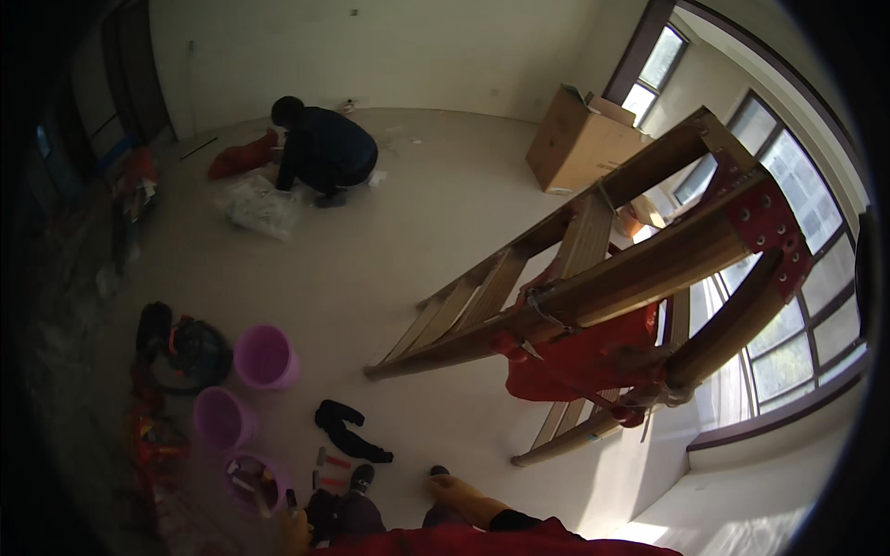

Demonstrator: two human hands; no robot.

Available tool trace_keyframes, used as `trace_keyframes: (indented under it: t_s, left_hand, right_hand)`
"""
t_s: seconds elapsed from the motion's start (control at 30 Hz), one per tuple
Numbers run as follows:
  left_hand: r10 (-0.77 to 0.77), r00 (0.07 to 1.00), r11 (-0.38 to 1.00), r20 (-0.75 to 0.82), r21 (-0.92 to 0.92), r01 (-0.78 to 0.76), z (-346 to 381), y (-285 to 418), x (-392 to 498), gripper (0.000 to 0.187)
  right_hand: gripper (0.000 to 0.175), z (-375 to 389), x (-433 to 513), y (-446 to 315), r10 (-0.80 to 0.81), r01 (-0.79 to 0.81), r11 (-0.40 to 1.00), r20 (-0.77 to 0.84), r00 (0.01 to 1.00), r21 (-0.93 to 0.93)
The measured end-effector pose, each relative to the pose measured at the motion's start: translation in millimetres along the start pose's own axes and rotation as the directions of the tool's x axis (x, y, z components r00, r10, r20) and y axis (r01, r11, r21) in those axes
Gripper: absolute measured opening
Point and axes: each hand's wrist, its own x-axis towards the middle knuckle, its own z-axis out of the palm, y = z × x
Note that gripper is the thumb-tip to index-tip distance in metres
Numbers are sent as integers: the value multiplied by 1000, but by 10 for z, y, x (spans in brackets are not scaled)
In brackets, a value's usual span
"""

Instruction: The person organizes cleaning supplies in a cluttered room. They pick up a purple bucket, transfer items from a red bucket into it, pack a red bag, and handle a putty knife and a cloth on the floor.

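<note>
My left hand (297, 532) is low at the bottom edge, gripping a dark-ended hand tool (291, 498) whose kind I cannot make out. Beside it a purple bucket (284, 479) holds several hand tools, some blurred. My right hand (455, 488) reaches down over my right leg; its fingers are too indistinct to read. Two red-handled tools (336, 461) with flat grey heads, perhaps scrapers, lie on the floor in front of my left shoe (362, 478). Just beyond them is a crumpled black cloth item (351, 438).
A wooden stepladder (646, 267) with a red cloth pouch (577, 365) tied to it stands at right. Two more purple buckets (266, 356) and a dark tool bag (198, 351) are at left. Farther off, a person (327, 149) squats by plastic bags (261, 208); a cardboard box (580, 142) stands behind.
</note>
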Motion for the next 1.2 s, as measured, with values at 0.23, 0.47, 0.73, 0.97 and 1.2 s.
trace_keyframes:
  t_s: [0.23, 0.47, 0.73, 0.97, 1.2]
  left_hand:
    - [64, 986, 991, 154, -129, -44, 790, -149, -1058, 44]
    - [360, 904, 933, 230, -103, -345, 1057, 1263, -1198, 43]
    - [428, 874, 902, 229, -169, -397, 959, 1396, -1237, 43]
    - [137, 980, 973, 144, -204, -106, 1190, -89, -1136, 43]
    - [181, 966, 922, 183, -372, -102, 1656, -1866, -1970, 47]
  right_hand:
    - [57, -516, -190, 670, 137, -152, 986, 182, 974, 73]
    - [59, -427, -598, 1032, 441, -443, 885, 46, 896, 144]
    - [54, -164, -906, 670, 370, -386, 918, 152, 916, 88]
    - [44, 127, -585, 628, 14, 191, 919, 514, 857, -345]
    - [46, 367, 154, 1144, 288, -306, 950, 524, 802, -54]
